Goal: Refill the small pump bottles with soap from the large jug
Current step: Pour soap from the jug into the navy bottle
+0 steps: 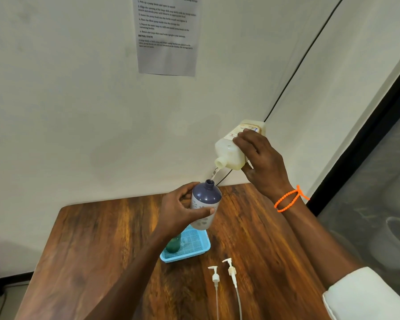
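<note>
Table (252,227): wooden, under both my arms, set against the wall.
Jug (231,153): my right hand (263,165) wraps its body, tipped mouth-down above the bottle.
Tray (194,248): blue mesh, on the table; a green bottle (173,244) stands in it.
Bottle (204,204): my left hand (183,211) grips it round the middle, raised above the tray, neck open.
Pump heads: two, (215,277) and (231,271), lying on the table near the tray.
Soap (214,174): thin stream running from jug mouth into bottle neck.
</note>
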